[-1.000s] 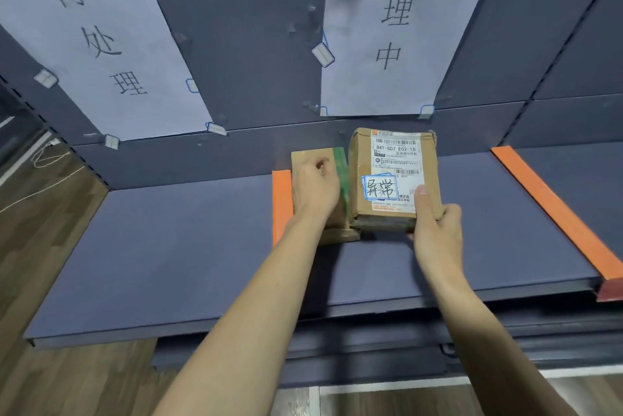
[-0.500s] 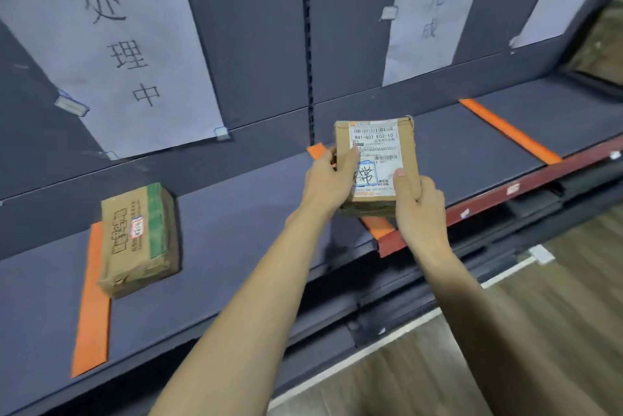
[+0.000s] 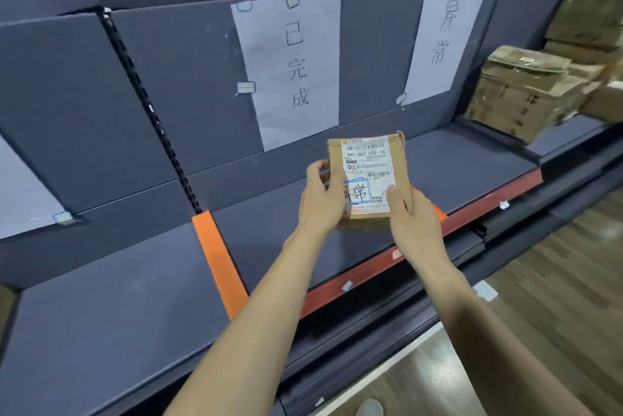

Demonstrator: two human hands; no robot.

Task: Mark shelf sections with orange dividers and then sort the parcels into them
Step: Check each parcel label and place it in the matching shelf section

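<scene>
Parcel point(image 3: 369, 179) position: held in the air above the shelf point(image 3: 111, 307), clear of its surface, over the section between the two orange dividers. Both hands grip it. The left hand point(image 3: 320, 201) clasps the parcel's left edge, thumb laid across the front face. The right hand point(image 3: 409, 216) clasps the lower right corner, thumb pressed on the shipping label point(image 3: 367, 173). The label faces the camera and carries barcodes, the code "841-G07 E02-10" and a handwritten tag outlined in blue.

Shelf layout: the near orange divider point(image 3: 219, 260) lies flat on the shelf, running from the back wall to the front edge, left of the hands. A second orange divider point(image 3: 438, 211) shows only as a small tip behind the right hand; the rest is hidden. The front edge of the shelf bears a red strip point(image 3: 357, 274) in this section.

Back wall: a paper sign point(image 3: 290, 68) with handwritten characters is taped above the section behind the parcel. A second paper sign point(image 3: 445, 34) is taped further right. A third sheet point(image 3: 20, 193) is partly visible at the left edge.

Far right end of the shelf: a stack of brown boxes point(image 3: 526, 92), blurred.
</scene>
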